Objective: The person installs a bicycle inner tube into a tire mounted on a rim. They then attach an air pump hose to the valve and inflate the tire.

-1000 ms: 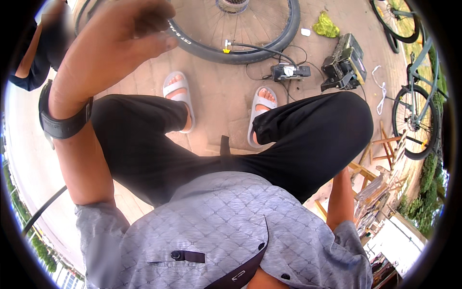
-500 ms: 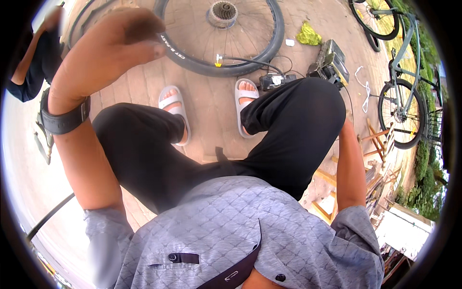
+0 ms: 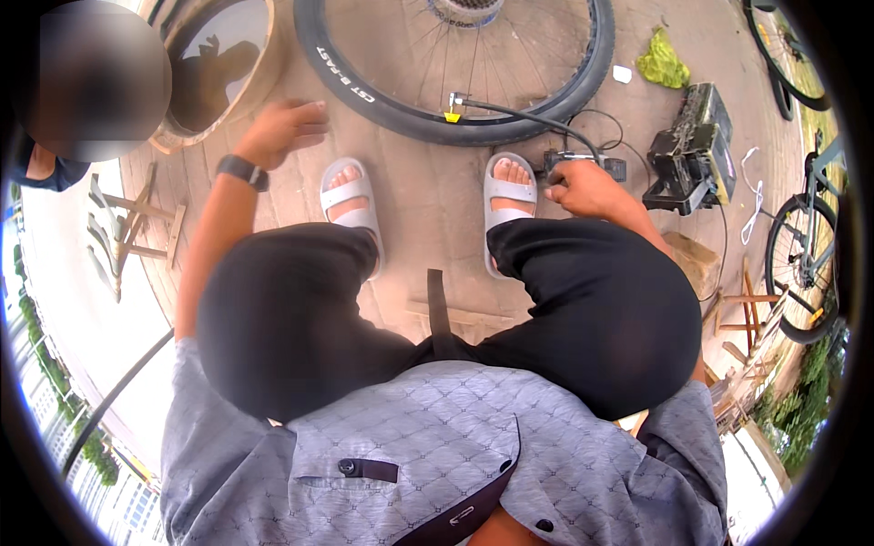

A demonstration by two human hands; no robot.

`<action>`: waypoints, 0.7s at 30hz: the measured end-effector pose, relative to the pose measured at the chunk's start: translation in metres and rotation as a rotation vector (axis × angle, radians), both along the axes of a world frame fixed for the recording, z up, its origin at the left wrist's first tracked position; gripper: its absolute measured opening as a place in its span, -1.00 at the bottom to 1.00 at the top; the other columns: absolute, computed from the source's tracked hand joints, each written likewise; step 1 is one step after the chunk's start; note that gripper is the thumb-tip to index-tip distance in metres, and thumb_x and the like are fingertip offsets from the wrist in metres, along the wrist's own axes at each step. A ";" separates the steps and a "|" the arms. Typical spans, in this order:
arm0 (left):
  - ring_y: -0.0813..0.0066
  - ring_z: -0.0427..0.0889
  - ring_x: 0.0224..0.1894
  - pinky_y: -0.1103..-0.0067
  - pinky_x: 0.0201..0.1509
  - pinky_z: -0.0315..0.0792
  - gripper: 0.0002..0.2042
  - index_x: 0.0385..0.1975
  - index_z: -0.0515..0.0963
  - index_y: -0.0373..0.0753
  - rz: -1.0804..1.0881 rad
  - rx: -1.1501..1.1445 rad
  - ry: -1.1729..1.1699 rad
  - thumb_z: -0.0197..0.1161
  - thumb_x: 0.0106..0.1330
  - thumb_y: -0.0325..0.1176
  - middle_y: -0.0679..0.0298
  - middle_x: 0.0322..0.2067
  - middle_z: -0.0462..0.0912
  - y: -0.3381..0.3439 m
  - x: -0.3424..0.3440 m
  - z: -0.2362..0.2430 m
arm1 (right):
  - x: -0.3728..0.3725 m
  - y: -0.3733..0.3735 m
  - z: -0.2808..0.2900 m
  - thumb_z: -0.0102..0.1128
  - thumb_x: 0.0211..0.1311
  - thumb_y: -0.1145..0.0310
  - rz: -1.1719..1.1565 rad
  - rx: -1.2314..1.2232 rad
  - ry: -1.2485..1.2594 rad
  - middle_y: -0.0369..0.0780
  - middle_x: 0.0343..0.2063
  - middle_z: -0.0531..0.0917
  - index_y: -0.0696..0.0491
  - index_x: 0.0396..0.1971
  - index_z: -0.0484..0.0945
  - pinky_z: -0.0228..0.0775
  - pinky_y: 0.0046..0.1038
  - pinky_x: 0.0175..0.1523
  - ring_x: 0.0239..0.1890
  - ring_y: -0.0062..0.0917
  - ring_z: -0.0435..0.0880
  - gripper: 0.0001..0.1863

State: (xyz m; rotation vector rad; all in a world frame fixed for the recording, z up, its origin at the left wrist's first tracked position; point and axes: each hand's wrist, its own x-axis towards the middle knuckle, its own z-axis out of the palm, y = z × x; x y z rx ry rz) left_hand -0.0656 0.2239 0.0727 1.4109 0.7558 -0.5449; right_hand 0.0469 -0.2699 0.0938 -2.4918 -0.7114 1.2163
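Note:
A bicycle wheel (image 3: 401, 116) with a black tire lies flat on the paving beyond my feet. A black hose (image 3: 528, 118) ends at its rim in a valve head with a yellow lever (image 3: 452, 116). The hose leads to a small black air pump (image 3: 612, 168) right of the wheel. My right hand (image 3: 587, 189) is beside the pump, fingers curled in; what they hold, if anything, is hidden. My left hand (image 3: 284, 132), with a dark watch on the wrist, hangs in the air left of the tire. Its fingers are stretched out and nothing is in them.
A tan basin of water (image 3: 270, 55) stands at the far left beside another person (image 3: 68, 173). Right of the pump are a dirty black box (image 3: 696, 141) and a yellow-green bag (image 3: 665, 59). Folding wooden stools (image 3: 146, 218) and parked bicycles (image 3: 806, 237) flank me.
My left hand has come down from its raised position. My right hand has moved from behind my knee to beside the pump. The view has shifted, bringing in the basin.

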 end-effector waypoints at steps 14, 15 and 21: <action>0.17 0.59 0.15 0.13 0.41 0.41 -0.59 0.22 0.38 -0.38 0.513 -0.436 -0.237 0.27 0.49 -0.35 0.11 0.10 0.60 -0.042 0.029 -0.158 | -0.015 0.059 -0.099 0.24 0.39 0.32 -0.469 0.208 0.692 -0.16 -0.38 0.74 0.23 -0.02 0.61 0.52 -0.45 -0.26 -0.35 -0.50 0.73 -0.69; 0.18 0.60 0.14 0.13 0.38 0.42 -0.56 0.23 0.38 -0.37 0.531 -0.435 -0.236 0.31 0.47 -0.35 0.11 0.09 0.61 -0.039 0.028 -0.160 | -0.015 0.062 -0.095 0.24 0.39 0.31 -0.469 0.201 0.686 -0.15 -0.37 0.74 0.23 -0.02 0.61 0.52 -0.45 -0.27 -0.35 -0.50 0.73 -0.69; 0.29 0.67 0.05 0.24 0.27 0.47 -0.57 0.18 0.43 -0.31 0.547 -0.298 -0.180 0.39 0.41 -0.33 0.23 -0.01 0.68 -0.046 0.032 -0.150 | -0.019 0.062 -0.100 0.24 0.39 0.29 -0.496 0.217 0.682 -0.14 -0.38 0.74 0.22 -0.08 0.61 0.54 -0.45 -0.28 -0.36 -0.48 0.74 -0.71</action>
